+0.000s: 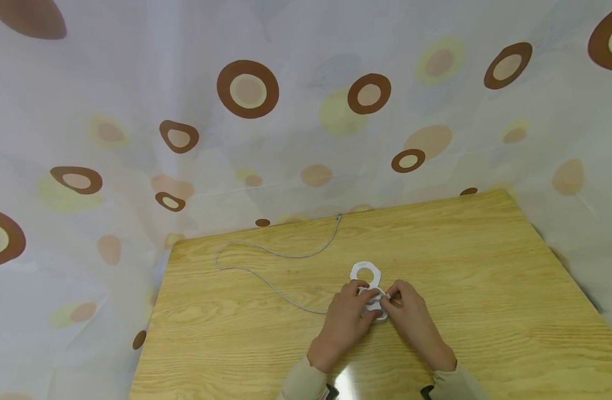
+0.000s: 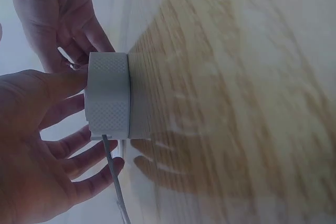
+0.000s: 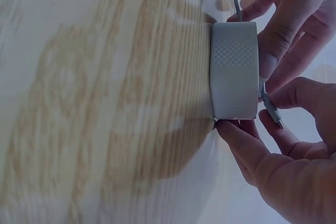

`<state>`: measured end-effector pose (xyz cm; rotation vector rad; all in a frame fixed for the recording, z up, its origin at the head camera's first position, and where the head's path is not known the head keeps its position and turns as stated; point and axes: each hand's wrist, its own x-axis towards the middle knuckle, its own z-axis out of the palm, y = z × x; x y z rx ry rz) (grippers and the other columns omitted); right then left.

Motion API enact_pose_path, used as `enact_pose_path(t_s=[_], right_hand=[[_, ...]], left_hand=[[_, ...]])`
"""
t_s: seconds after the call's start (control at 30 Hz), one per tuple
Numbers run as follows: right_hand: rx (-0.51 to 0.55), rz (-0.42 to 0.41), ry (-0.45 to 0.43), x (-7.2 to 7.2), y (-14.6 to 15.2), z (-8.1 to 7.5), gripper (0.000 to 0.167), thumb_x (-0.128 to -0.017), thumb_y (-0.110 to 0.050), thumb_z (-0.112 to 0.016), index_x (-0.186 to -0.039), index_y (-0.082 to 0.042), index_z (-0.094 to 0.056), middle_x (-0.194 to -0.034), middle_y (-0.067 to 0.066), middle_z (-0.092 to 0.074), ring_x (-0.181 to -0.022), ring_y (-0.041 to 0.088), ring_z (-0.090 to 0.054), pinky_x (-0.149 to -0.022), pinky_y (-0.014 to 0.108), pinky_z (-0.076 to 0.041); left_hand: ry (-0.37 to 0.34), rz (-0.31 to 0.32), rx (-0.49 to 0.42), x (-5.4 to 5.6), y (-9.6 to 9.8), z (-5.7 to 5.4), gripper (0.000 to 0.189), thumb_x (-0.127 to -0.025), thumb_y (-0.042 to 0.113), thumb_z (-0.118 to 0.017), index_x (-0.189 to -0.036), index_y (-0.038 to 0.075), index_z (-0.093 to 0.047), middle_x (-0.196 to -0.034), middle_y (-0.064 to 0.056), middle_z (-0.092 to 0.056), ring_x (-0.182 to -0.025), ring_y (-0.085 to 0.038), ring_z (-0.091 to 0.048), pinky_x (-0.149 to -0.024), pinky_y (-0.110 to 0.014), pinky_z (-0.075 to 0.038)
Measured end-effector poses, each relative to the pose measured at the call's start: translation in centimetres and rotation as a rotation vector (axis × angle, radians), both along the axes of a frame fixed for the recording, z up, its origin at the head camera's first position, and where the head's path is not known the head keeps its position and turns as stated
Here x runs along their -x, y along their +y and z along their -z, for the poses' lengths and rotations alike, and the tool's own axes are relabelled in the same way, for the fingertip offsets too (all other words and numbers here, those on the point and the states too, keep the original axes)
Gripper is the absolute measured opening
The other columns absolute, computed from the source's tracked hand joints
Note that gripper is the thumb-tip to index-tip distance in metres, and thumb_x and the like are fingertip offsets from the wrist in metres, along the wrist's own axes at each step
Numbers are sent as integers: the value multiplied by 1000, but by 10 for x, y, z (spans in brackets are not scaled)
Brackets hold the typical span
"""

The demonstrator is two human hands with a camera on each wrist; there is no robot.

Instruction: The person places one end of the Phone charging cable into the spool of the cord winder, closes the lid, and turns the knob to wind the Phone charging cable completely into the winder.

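Observation:
A white octagonal case (image 3: 234,72) with dimpled sides stands on the table between both hands. My left hand (image 1: 347,316) grips it, the thumb on its top and the fingers round the far side. A thin grey cable (image 2: 112,169) runs out through the case's left side. At the right, my right hand (image 1: 413,319) pinches the cable's short plug end (image 3: 273,113) between thumb and forefinger, just over the top edge of the case. Its other fingers lie against the case's side. Just behind the case lies a white octagonal ring (image 1: 377,275) with a round hole.
The cable (image 1: 266,280) loops over the left part of the wooden table (image 1: 486,278) to another plug (image 1: 339,218) at the back edge. A white cloth (image 1: 296,139) with brown and yellow circles hangs behind and beside the table.

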<state>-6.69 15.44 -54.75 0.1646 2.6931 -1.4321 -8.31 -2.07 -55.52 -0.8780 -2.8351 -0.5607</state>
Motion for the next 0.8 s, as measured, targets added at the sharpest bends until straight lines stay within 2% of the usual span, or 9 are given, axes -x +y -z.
enact_pose_path(t_s=[0.17, 0.47, 0.67, 0.8], right_hand=[[-21, 14, 9, 0, 0, 1, 9, -97, -11, -69, -98, -5, -63, -107, 13, -70, -101, 23, -66, -82, 31, -52], [-21, -11, 12, -2, -1, 2, 15, -99, -15, -69, -108, -3, -69, -114, 15, -68, -108, 26, -68, -92, 40, -58], [-38, -39, 41, -3, -1, 2, 18, -99, -19, -74, -107, -3, -71, -105, 11, -64, -92, 18, -58, -80, 27, -49], [-57, -50, 60, -3, -2, 2, 19, -98, -20, -76, -104, -2, -70, -100, 10, -61, -86, 15, -52, -73, 24, -44]], left_hand=[[7, -15, -17, 1, 1, 0, 37, -92, 41, -80, -125, 25, -75, -130, 0, -68, -108, -18, -67, -78, -28, -55], [-44, -34, -35, 2, 1, 1, 38, -92, 40, -80, -127, 25, -77, -132, 2, -68, -112, -17, -67, -82, -29, -57], [-24, -37, -54, 2, 1, 2, 37, -92, 41, -81, -125, 26, -78, -130, 3, -68, -110, -16, -68, -79, -26, -57], [-29, -41, -55, 2, 0, 3, 37, -91, 41, -81, -124, 26, -78, -130, 3, -68, -109, -15, -68, -79, -26, -57]])
